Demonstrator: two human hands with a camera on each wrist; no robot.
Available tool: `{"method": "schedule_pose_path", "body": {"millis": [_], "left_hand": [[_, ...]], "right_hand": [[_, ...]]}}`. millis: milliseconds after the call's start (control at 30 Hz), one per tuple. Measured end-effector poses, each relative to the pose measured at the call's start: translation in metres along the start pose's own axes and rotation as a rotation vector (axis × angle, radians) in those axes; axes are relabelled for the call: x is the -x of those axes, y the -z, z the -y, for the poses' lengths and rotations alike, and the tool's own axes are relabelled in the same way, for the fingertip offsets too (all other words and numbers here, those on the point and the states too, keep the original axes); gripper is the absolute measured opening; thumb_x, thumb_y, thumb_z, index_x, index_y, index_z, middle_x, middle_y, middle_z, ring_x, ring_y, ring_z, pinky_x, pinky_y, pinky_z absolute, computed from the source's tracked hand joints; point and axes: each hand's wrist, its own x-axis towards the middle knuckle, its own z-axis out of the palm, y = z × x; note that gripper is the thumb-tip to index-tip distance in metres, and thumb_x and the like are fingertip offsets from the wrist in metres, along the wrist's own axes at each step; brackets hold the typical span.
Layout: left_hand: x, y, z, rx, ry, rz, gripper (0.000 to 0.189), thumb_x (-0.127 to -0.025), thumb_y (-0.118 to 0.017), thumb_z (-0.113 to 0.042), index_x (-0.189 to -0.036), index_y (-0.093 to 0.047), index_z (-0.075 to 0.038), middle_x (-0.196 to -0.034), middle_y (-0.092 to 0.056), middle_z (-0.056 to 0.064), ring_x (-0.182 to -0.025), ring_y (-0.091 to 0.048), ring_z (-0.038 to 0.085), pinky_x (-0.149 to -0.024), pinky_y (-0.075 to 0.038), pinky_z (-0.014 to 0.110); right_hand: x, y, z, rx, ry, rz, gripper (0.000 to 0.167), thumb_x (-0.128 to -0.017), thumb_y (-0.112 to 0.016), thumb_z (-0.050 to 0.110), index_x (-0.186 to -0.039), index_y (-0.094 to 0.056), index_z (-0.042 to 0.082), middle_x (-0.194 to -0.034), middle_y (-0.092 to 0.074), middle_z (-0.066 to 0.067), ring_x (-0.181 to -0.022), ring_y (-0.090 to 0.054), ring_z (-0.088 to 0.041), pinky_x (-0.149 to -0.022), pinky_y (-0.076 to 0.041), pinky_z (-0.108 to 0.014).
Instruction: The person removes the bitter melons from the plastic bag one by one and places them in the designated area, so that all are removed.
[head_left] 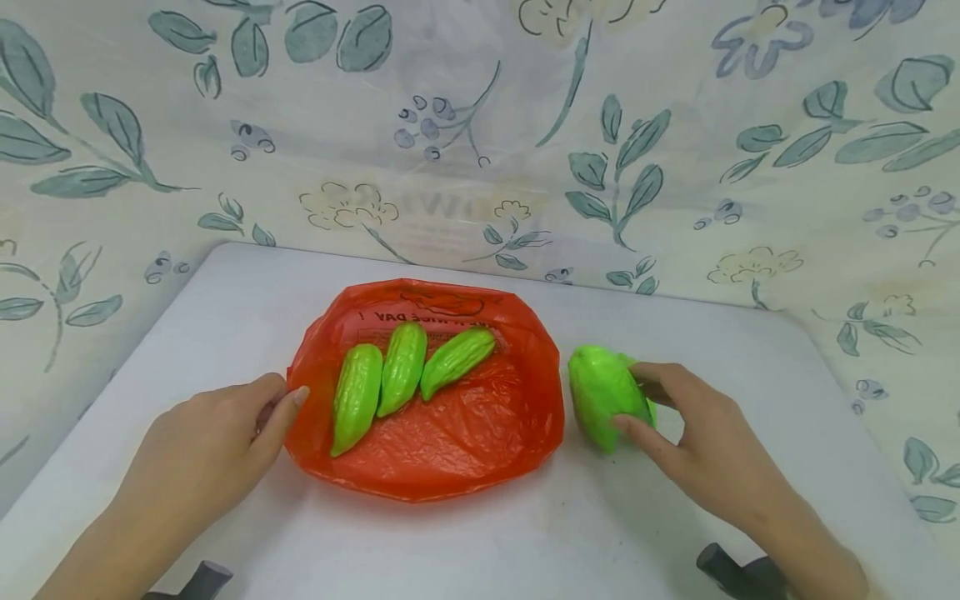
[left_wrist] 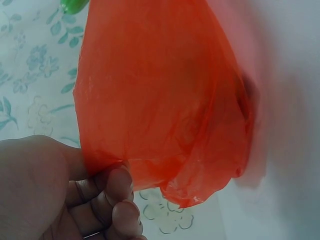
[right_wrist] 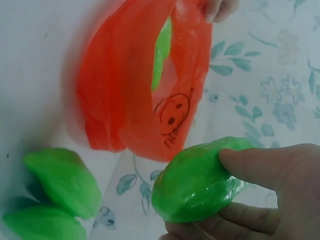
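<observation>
The left hand (head_left: 210, 442) pinches the rim of a red bag (head_left: 450, 450) (three ridged green fruits (head_left: 403, 371) lie inside); the right hand (head_left: 708, 437) clamps thumb and fingers on a smooth green fruit (right_wrist: 192, 185) beside the bag.

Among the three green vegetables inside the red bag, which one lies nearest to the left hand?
The leftmost green vegetable in the head view; the middle one and the rightmost one lie farther from the left hand.
</observation>
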Motion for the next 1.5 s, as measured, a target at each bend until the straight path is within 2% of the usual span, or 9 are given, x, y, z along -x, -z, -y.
{"method": "schedule_pose_path", "body": {"millis": [133,333,533,667,800,933,1133,1333,1500], "left_hand": [[-0.001,0.0,-0.001,0.002,0.001,0.012,0.022,-0.103,-0.066,-0.029,-0.098,-0.064,-0.007,-0.063,-0.049,-0.004,-0.06,-0.049,0.016,-0.057,-0.049,0.034],[-0.005,0.0,-0.004,0.002,-0.033,0.002,0.021,-0.103,-0.066,-0.029,-0.092,-0.061,-0.012,-0.062,-0.046,-0.004,-0.059,-0.046,0.016,-0.055,-0.043,0.033],[-0.003,0.001,-0.001,-0.011,-0.025,-0.011,0.021,-0.104,-0.065,-0.028,-0.091,-0.06,-0.012,-0.061,-0.045,-0.004,-0.058,-0.045,0.017,-0.053,-0.04,0.033],[-0.001,0.001,0.001,-0.013,-0.02,-0.016,0.021,-0.103,-0.065,-0.028,-0.092,-0.061,-0.01,-0.061,-0.045,-0.004,-0.058,-0.046,0.016,-0.053,-0.041,0.033],[0.0,0.0,0.001,-0.012,-0.021,-0.017,0.021,-0.103,-0.066,-0.027,-0.093,-0.062,-0.009,-0.061,-0.046,-0.004,-0.058,-0.046,0.016,-0.053,-0.042,0.033],[-0.001,0.001,0.001,-0.007,-0.005,0.001,0.023,-0.102,-0.067,-0.027,-0.1,-0.066,-0.005,-0.063,-0.05,-0.005,-0.06,-0.049,0.016,-0.057,-0.051,0.037],[-0.002,0.001,0.001,-0.004,0.015,0.029,0.027,-0.102,-0.067,-0.029,-0.107,-0.067,-0.002,-0.065,-0.052,-0.004,-0.062,-0.051,0.017,-0.061,-0.057,0.041],[-0.002,0.0,0.001,-0.008,0.012,0.027,0.029,-0.102,-0.067,-0.029,-0.109,-0.067,0.0,-0.065,-0.053,-0.005,-0.062,-0.052,0.017,-0.062,-0.057,0.042],[-0.001,-0.001,0.0,-0.008,-0.002,0.009,0.024,-0.102,-0.067,-0.028,-0.104,-0.065,-0.004,-0.062,-0.049,-0.005,-0.058,-0.047,0.016,-0.055,-0.049,0.034]], "right_hand": [[0.006,0.006,-0.008,0.028,-0.067,-0.008,0.053,-0.095,-0.079,0.033,-0.137,-0.057,0.008,-0.124,-0.069,-0.004,-0.109,-0.071,-0.027,-0.09,-0.057,-0.054],[0.016,0.015,-0.022,0.063,-0.119,-0.077,0.051,-0.097,-0.077,0.036,-0.135,-0.06,0.007,-0.113,-0.073,-0.005,-0.099,-0.075,-0.032,-0.085,-0.056,-0.059],[0.014,0.016,-0.039,0.065,-0.113,-0.099,0.047,-0.099,-0.074,0.034,-0.132,-0.061,0.004,-0.108,-0.074,-0.006,-0.095,-0.075,-0.031,-0.08,-0.059,-0.053],[0.01,0.016,-0.057,0.067,-0.124,-0.107,0.047,-0.101,-0.072,0.033,-0.131,-0.06,-0.002,-0.107,-0.074,-0.014,-0.094,-0.075,-0.036,-0.079,-0.059,-0.054],[0.009,0.016,-0.075,0.071,-0.2,-0.071,0.055,-0.104,-0.067,0.037,-0.134,-0.057,-0.008,-0.11,-0.072,-0.023,-0.096,-0.073,-0.043,-0.077,-0.059,-0.056],[0.01,0.016,-0.09,0.081,-0.289,-0.004,0.061,-0.105,-0.062,0.044,-0.136,-0.055,-0.009,-0.115,-0.071,-0.028,-0.101,-0.071,-0.045,-0.073,-0.06,-0.052],[0.01,0.012,-0.103,0.08,-0.405,0.088,0.069,-0.107,-0.056,0.048,-0.139,-0.051,-0.013,-0.117,-0.069,-0.029,-0.1,-0.07,-0.042,-0.072,-0.059,-0.048],[0.01,0.002,-0.108,0.046,-0.423,0.113,0.068,-0.106,-0.057,0.048,-0.139,-0.052,-0.012,-0.118,-0.07,-0.028,-0.094,-0.072,-0.034,-0.068,-0.056,-0.04],[0.005,-0.006,-0.111,0.037,-0.421,0.126,0.069,-0.107,-0.056,0.048,-0.139,-0.052,-0.013,-0.12,-0.067,-0.031,-0.097,-0.071,-0.039,-0.07,-0.058,-0.045]]}}
